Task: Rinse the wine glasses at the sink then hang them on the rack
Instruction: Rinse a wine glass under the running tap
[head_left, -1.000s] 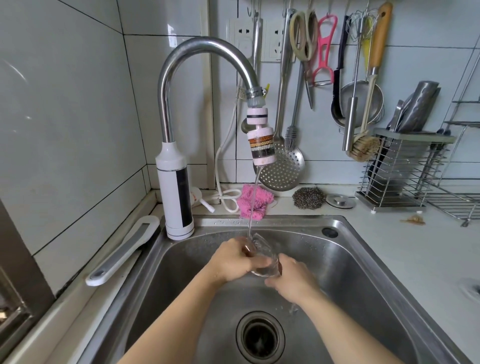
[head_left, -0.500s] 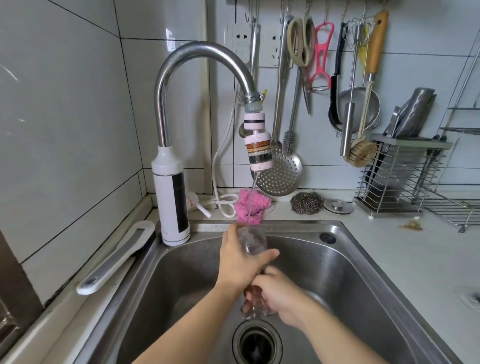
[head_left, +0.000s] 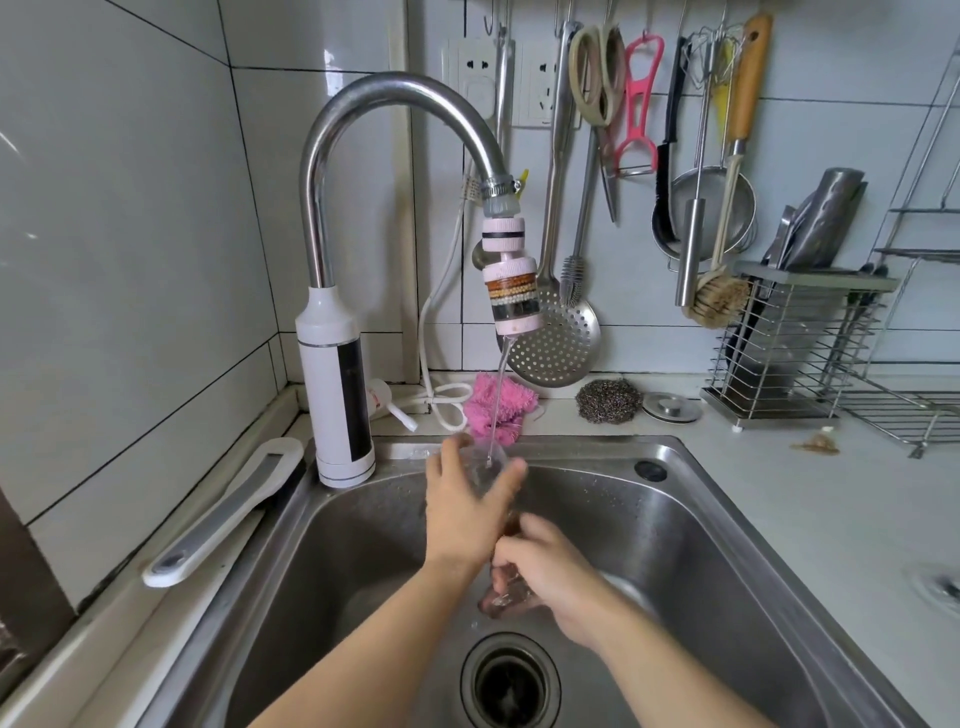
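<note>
A clear wine glass (head_left: 485, 462) stands upright over the steel sink (head_left: 691, 525), its bowl under a thin stream of water from the faucet (head_left: 384, 93) with a pink filter head (head_left: 511, 296). My left hand (head_left: 462, 514) wraps around the bowl from the near side. My right hand (head_left: 550, 577) grips the stem and foot lower down, above the drain (head_left: 511, 680). The stem is mostly hidden by both hands.
A wire rack (head_left: 795, 353) with a knife block stands at the back right of the counter. Utensils hang on the wall: a slotted ladle (head_left: 553, 343), scissors, a strainer. A pink cloth (head_left: 498, 405), a steel scourer (head_left: 609, 401) and a white squeegee (head_left: 228, 509) lie around the sink.
The glass went from tilted low in the sink to upright with its bowl raised under the stream. My left hand moved up to the bowl; my right dropped to the stem.
</note>
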